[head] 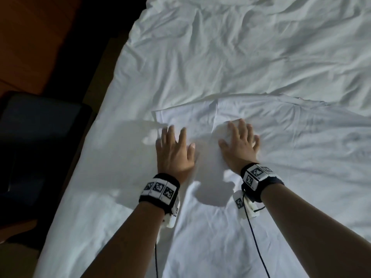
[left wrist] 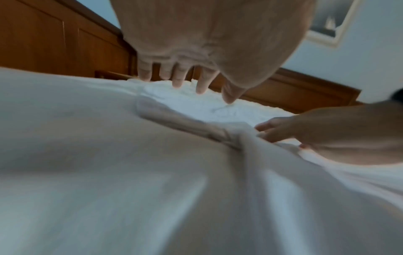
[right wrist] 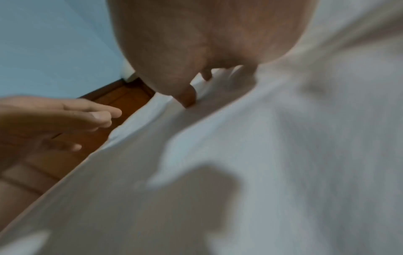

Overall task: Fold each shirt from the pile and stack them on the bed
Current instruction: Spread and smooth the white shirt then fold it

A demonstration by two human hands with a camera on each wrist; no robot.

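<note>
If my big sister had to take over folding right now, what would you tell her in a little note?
Left hand: open, fingers spread, flat on the white shirt.
Right hand: open, fingers spread, pressing the shirt beside the left hand.
The shirt lies spread on the bed, white on white, so its edges are hard to trace.
Done: the shirt is laid out and being smoothed; how far it is folded is unclear.
Left: finish folding it and stack it. No pile or stack shows in these views.
</note>
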